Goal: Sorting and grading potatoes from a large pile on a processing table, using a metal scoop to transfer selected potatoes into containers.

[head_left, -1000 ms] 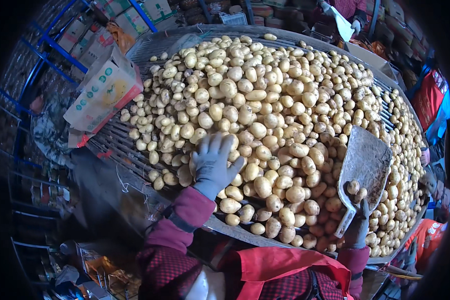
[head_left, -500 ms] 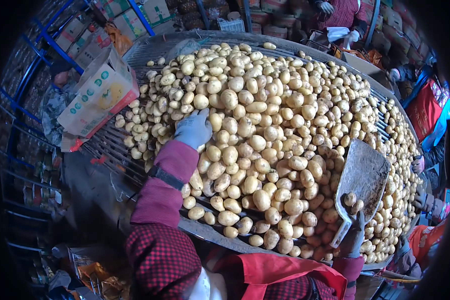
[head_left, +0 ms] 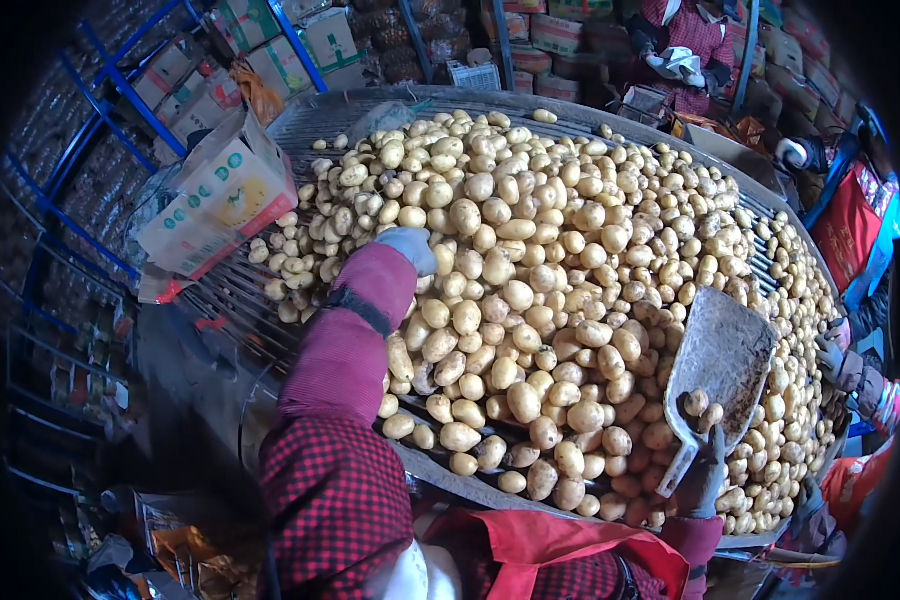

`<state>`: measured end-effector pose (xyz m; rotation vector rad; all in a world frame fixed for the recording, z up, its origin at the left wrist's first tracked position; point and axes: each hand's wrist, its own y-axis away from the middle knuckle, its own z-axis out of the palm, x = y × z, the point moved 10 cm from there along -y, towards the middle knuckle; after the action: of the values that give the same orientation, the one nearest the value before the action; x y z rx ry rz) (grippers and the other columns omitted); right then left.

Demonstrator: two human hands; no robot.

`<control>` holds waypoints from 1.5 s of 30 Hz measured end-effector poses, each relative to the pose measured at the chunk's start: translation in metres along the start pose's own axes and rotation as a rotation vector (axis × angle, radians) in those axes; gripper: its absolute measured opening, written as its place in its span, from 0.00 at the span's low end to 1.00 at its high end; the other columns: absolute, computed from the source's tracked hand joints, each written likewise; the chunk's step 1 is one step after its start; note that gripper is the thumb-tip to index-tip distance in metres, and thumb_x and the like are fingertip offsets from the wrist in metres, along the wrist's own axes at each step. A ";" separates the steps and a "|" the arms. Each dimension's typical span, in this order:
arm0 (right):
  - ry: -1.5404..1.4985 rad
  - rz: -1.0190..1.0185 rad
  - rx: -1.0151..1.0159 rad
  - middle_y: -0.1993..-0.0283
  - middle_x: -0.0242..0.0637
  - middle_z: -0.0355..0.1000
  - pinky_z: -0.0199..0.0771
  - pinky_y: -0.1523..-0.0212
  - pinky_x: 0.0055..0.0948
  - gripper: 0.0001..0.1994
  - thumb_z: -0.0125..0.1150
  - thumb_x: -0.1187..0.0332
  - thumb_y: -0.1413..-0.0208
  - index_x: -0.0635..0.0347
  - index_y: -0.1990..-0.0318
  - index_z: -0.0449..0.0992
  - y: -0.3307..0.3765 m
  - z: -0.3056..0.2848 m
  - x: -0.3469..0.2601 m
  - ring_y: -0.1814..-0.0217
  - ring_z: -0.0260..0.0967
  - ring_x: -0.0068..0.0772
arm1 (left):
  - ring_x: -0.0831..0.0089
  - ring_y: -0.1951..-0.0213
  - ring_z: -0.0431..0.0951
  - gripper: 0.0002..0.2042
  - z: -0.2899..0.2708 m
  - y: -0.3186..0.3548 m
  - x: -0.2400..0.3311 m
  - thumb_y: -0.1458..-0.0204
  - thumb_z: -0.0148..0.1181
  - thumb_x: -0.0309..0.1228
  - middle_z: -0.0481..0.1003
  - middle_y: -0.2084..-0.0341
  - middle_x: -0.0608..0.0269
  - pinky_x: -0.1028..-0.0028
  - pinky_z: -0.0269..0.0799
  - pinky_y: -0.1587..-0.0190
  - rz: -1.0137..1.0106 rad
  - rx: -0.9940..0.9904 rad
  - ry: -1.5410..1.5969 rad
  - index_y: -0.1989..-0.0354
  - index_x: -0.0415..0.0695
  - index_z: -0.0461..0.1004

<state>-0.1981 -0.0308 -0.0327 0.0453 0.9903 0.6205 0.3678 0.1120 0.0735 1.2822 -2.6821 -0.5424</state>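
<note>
A broad heap of potatoes [head_left: 530, 290] covers a slatted table. My left hand [head_left: 410, 250], in a pale grey-blue glove, reaches into the left part of the heap and touches the potatoes there. Its fingers are mostly hidden by the wrist and sleeve, so I cannot see whether it grips one. At the lower right, a dirty metal scoop [head_left: 725, 360] lies tilted on the heap with two small potatoes [head_left: 703, 408] near its back end. My right hand [head_left: 705, 478], also gloved, is closed on the scoop by its handle end.
A cardboard box [head_left: 220, 205] stands at the table's left edge, on the bare slats [head_left: 245, 300]. Other people work along the right side and at the far right; a gloved hand [head_left: 830, 355] rests by the right rim. Blue metal racks [head_left: 120, 90] with stacked cartons stand behind.
My left hand has moved slightly right and away from me, its fingers now more hidden. The view has shifted a little. The right hand and scoop stay nearly still.
</note>
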 end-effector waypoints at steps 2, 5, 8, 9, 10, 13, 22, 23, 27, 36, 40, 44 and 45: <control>-0.099 0.000 0.071 0.43 0.41 0.74 0.82 0.55 0.37 0.24 0.51 0.55 0.33 0.62 0.37 0.69 -0.011 -0.022 0.010 0.46 0.74 0.37 | 0.55 0.37 0.71 0.22 -0.002 0.003 -0.001 0.46 0.57 0.39 0.72 0.39 0.54 0.59 0.68 0.36 0.001 0.009 0.017 0.42 0.49 0.74; -0.074 0.078 -0.038 0.42 0.42 0.74 0.80 0.50 0.37 0.23 0.51 0.56 0.32 0.62 0.37 0.70 -0.005 -0.010 0.013 0.45 0.73 0.38 | 0.56 0.38 0.72 0.24 -0.005 0.013 0.000 0.48 0.59 0.40 0.72 0.40 0.54 0.59 0.69 0.37 -0.005 0.026 0.001 0.42 0.49 0.75; -0.071 0.051 -0.015 0.39 0.43 0.72 0.76 0.45 0.37 0.24 0.50 0.57 0.31 0.63 0.36 0.68 -0.008 -0.029 0.010 0.43 0.72 0.38 | 0.53 0.38 0.72 0.29 -0.005 0.025 0.014 0.52 0.62 0.42 0.72 0.39 0.51 0.57 0.67 0.36 0.014 -0.071 0.051 0.38 0.52 0.72; -0.074 0.044 -0.013 0.38 0.44 0.72 0.74 0.43 0.38 0.24 0.50 0.57 0.31 0.64 0.35 0.68 -0.004 -0.020 0.007 0.42 0.71 0.39 | 0.53 0.38 0.72 0.29 0.005 0.019 0.013 0.52 0.62 0.42 0.72 0.39 0.51 0.57 0.67 0.36 0.022 -0.073 0.046 0.38 0.52 0.72; -0.085 0.025 -0.053 0.38 0.44 0.71 0.71 0.39 0.39 0.25 0.50 0.57 0.31 0.65 0.34 0.67 0.001 -0.005 0.000 0.39 0.70 0.40 | 0.51 0.39 0.72 0.29 0.012 0.007 0.003 0.51 0.61 0.42 0.73 0.40 0.49 0.56 0.67 0.37 -0.010 0.046 0.022 0.38 0.52 0.72; -0.075 -0.050 -0.069 0.36 0.47 0.69 0.67 0.34 0.41 0.27 0.49 0.55 0.31 0.68 0.36 0.67 0.002 0.019 -0.004 0.37 0.68 0.42 | 0.46 0.41 0.73 0.26 0.020 -0.017 -0.010 0.49 0.56 0.41 0.74 0.44 0.46 0.54 0.67 0.37 0.025 0.218 -0.008 0.40 0.49 0.72; -0.076 0.118 0.003 0.48 0.44 0.77 0.85 0.61 0.33 0.26 0.48 0.50 0.32 0.63 0.39 0.72 0.002 0.010 0.005 0.57 0.80 0.37 | 0.51 0.42 0.74 0.25 0.005 -0.007 -0.001 0.55 0.66 0.40 0.75 0.45 0.49 0.58 0.70 0.39 0.038 0.037 -0.016 0.47 0.47 0.77; -0.103 0.143 0.003 0.48 0.45 0.77 0.84 0.59 0.34 0.26 0.49 0.50 0.32 0.64 0.39 0.71 0.001 0.011 0.007 0.56 0.80 0.38 | 0.51 0.42 0.74 0.25 0.004 -0.006 -0.003 0.55 0.66 0.40 0.75 0.45 0.49 0.58 0.70 0.39 0.050 0.038 -0.022 0.47 0.47 0.77; -0.165 0.192 -0.120 0.46 0.44 0.77 0.78 0.45 0.40 0.26 0.50 0.51 0.32 0.65 0.39 0.71 0.009 0.034 0.001 0.49 0.77 0.41 | 0.54 0.43 0.76 0.24 0.008 0.003 0.014 0.54 0.66 0.41 0.77 0.47 0.52 0.60 0.70 0.40 0.059 0.064 -0.043 0.47 0.48 0.78; -0.141 0.149 -0.055 0.47 0.44 0.75 0.75 0.47 0.35 0.31 0.44 0.44 0.31 0.67 0.38 0.68 0.014 0.055 -0.014 0.51 0.75 0.36 | 0.56 0.46 0.79 0.20 0.022 -0.018 0.018 0.52 0.64 0.42 0.79 0.49 0.49 0.60 0.73 0.44 0.001 0.082 -0.298 0.53 0.44 0.82; -0.031 0.189 -0.008 0.49 0.42 0.76 0.77 0.54 0.41 0.32 0.45 0.40 0.33 0.61 0.40 0.71 0.020 0.062 -0.020 0.57 0.74 0.37 | 0.54 0.45 0.78 0.21 0.028 -0.024 0.003 0.52 0.65 0.43 0.78 0.48 0.49 0.58 0.72 0.42 -0.026 0.049 -0.259 0.52 0.44 0.82; 0.030 0.227 0.050 0.58 0.37 0.76 0.80 0.64 0.50 0.35 0.46 0.34 0.38 0.55 0.41 0.73 0.022 0.058 -0.019 0.61 0.74 0.38 | 0.53 0.41 0.75 0.26 0.024 0.005 0.015 0.54 0.66 0.46 0.77 0.46 0.48 0.59 0.71 0.40 -0.042 -0.049 -0.171 0.49 0.43 0.79; 0.040 0.253 0.050 0.60 0.36 0.76 0.80 0.67 0.51 0.36 0.46 0.32 0.39 0.56 0.41 0.73 0.024 0.057 -0.019 0.61 0.74 0.38 | 0.53 0.41 0.75 0.26 0.030 0.007 0.015 0.54 0.66 0.46 0.77 0.46 0.48 0.59 0.71 0.40 -0.038 -0.053 -0.171 0.49 0.43 0.79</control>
<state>-0.1716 -0.0068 0.0217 0.2050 1.0471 0.8305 0.3456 0.1124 0.0477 1.3315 -2.7626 -0.7556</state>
